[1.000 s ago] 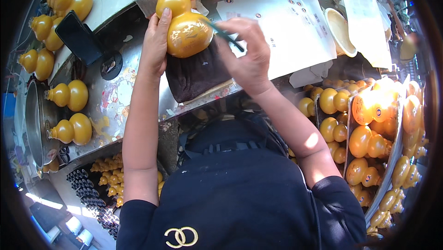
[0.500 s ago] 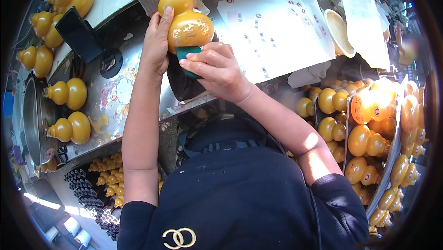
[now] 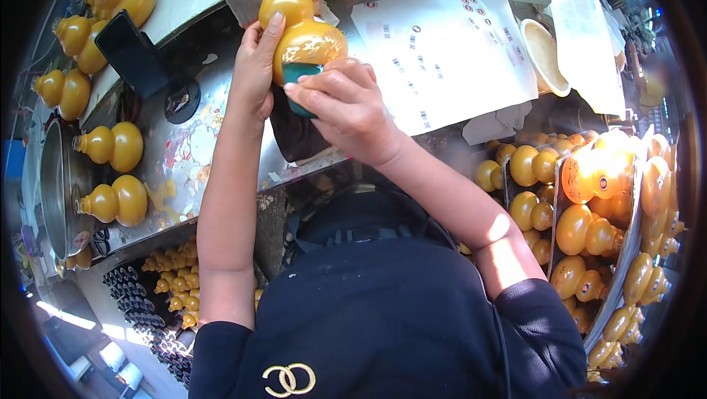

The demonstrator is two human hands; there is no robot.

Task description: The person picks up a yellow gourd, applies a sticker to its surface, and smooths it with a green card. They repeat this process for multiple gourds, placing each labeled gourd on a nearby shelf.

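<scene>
1. Since one second ago, right hand (image 3: pixel 346 108) has dropped from holding a thin tool above the gourd to pressing a teal pad (image 3: pixel 300 90) against its lower bulb; the tool no longer shows.
2. Yellow gourd bottle (image 3: pixel 298 31) lies on a dark cloth (image 3: pixel 294 138) on the steel table (image 3: pixel 191 149), neck pointing away from the person.
3. Left hand (image 3: pixel 255 68): grip wrapped round the gourd's left flank, fingers along the waist, steadying it.
4. Right hand: grip clamped on the teal pad, fingertips on top.
5. Judgement: the glossy surface looks slippery, so keep the left hand firm and rub with even, light pressure, staying over the cloth.
6. Nearby: printed paper sheet (image 3: pixel 449 53) just right; more gourds (image 3: pixel 114 147) on the table's left, and trays of gourds (image 3: pixel 589 215) lower right.
</scene>
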